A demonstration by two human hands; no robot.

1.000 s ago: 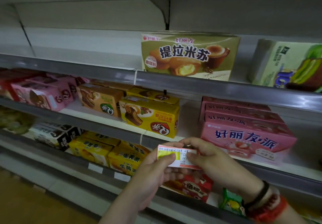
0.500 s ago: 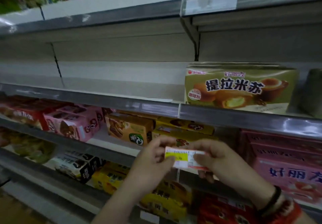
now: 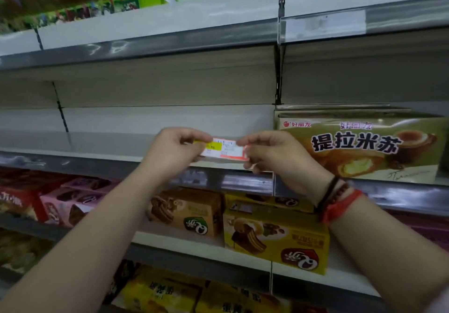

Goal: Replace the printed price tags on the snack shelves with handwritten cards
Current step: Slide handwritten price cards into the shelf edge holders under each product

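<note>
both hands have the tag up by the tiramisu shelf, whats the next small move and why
Probably lower the price tag toward the shelf's edge rail just below. The left hand and right hand pinch its two ends, level, left of the tiramisu box.

The small rectangular paper price tag (image 3: 222,149) is white with a yellow block at its nine o'clock end, an orange-red border and fine dark print too small to read. At three o'clock from it, the large olive-gold cardboard cake box (image 3: 359,145) carries bold black characters outlined in white, a red round logo and brown cakes with pale yellow filling. At six o'clock, the tan cardboard box (image 3: 187,211) has a green and white logo, and the bright yellow cardboard box (image 3: 277,242) beside it shows a brown layered cake and a red and white logo. The right wrist wears black, dark red beaded and bright red bands (image 3: 336,202). The metal shelf edges (image 3: 243,181) are glossy grey.
</note>
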